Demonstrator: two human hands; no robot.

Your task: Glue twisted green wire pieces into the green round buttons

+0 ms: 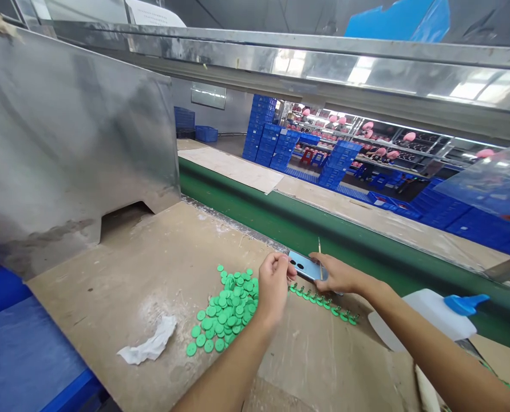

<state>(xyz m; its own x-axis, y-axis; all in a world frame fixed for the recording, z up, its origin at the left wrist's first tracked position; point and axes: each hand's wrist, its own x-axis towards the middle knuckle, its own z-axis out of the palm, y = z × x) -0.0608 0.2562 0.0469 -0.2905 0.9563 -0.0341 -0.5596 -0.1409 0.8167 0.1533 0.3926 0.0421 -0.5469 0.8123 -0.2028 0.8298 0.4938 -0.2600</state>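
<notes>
My right hand (339,274) is closed around the right end of a light blue smartphone (308,268), with two dark round lenses facing up. A thin pointed stick (319,246) stands up at the fingers of that hand, probably a fine brush. My left hand (273,287) has its fingers curled together at the phone's left end; what is in them, if anything, is hidden. Beside my left wrist lies a pile of green button-like discs (231,312). A row of green discs with small upright parts (323,301) runs along the board below the phone.
A crumpled white tissue (150,342) lies left of the pile. A white bottle with a blue nozzle (430,315) lies under my right forearm. Behind the cardboard-covered table (126,286) runs a green conveyor belt (237,189). A metal panel (78,137) stands at left.
</notes>
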